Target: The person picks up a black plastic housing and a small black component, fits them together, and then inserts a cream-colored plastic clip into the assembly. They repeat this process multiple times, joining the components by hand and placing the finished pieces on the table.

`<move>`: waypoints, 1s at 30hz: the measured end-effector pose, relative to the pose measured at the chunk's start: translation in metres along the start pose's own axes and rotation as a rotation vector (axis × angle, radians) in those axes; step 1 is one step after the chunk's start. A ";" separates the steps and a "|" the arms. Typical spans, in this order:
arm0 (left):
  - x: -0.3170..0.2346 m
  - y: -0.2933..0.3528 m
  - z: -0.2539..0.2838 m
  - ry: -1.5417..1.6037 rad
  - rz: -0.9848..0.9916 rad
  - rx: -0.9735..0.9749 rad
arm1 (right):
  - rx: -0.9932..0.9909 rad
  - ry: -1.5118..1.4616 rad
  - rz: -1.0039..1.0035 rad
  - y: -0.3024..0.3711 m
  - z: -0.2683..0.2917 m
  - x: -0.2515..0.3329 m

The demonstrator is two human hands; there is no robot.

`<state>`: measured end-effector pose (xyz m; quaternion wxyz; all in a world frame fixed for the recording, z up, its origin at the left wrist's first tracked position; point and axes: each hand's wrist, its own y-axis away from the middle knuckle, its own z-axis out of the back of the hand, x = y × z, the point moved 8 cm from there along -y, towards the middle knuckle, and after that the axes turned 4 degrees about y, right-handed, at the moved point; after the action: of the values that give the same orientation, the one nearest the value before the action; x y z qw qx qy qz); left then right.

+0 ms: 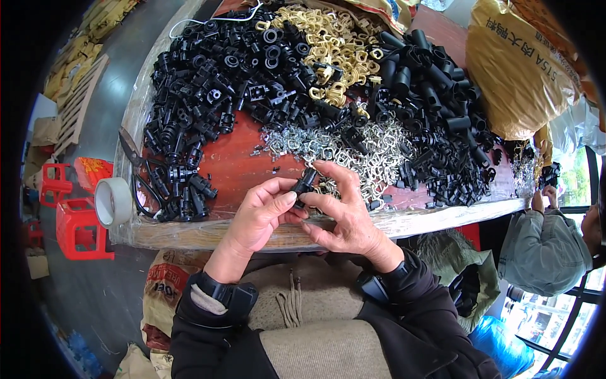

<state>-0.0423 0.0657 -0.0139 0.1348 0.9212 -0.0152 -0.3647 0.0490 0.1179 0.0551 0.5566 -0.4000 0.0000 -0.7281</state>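
Note:
Just over the table's near edge, my left hand (259, 218) pinches a small black plastic fitting (305, 182) between thumb and fingers. From the other side my right hand (347, 218) has its index and middle fingers on the same fitting; its thumb is held lower, apart from it. The fingers partly cover the fitting. Beyond my hands lie a heap of small silvery metal loops (372, 155) and a patch of tiny shiny metal pieces (293, 142). Black plastic fittings (208, 82) pile up on the left, with brass-coloured rings (334, 44) at the far middle.
Black tubes (435, 82) and small black parts (457, 167) cover the table's right. Scissors (140, 163) and a white tape roll (113, 202) are at the left edge. A tan sack (517, 69) stands far right. Another person's sleeve (543, 249) shows at right; red stools (82, 230) stand left.

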 end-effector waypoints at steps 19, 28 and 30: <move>0.001 -0.001 0.003 -0.009 0.018 -0.032 | 0.000 0.096 0.047 0.001 -0.004 0.004; 0.002 -0.002 0.004 0.000 0.007 -0.053 | -0.018 0.243 0.061 0.003 -0.004 0.009; 0.002 -0.002 0.004 0.005 0.003 -0.059 | -0.019 0.258 0.051 0.003 -0.004 0.009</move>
<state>-0.0439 0.0666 -0.0181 0.1623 0.9178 -0.0055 -0.3624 0.0485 0.1078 0.0559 0.5666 -0.3081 0.0888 -0.7591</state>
